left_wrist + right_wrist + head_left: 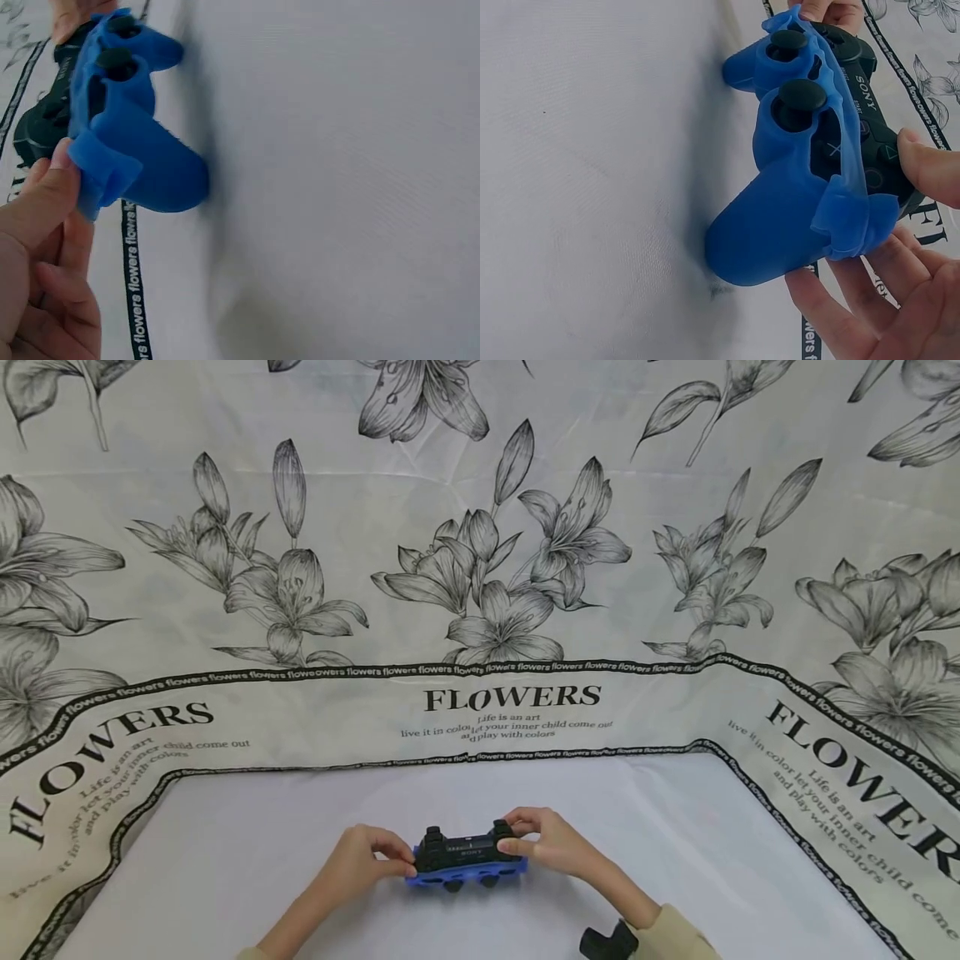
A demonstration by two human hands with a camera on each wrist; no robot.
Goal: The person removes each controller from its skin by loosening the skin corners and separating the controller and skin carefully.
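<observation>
A black game controller point(468, 853) marked SONY sits partly inside a blue silicone cover point(772, 217), just over the white table. The cover wraps both handles, and the black thumbsticks point(802, 95) poke through its holes. Along the controller's top side the cover is folded back, leaving the face buttons half exposed. My left hand point(363, 862) pinches the cover's rolled edge point(105, 161) at the left end, thumb against it. At the other end my right hand point(551, 843) grips the controller, thumb on the black face near the triangle button and fingers under the cover.
The white tabletop point(262, 860) extends around the controller. Behind it and at both sides stands a flower-print cloth point(510, 714) with a black-lettered border. A black wrist device point(609, 941) shows beside the right sleeve.
</observation>
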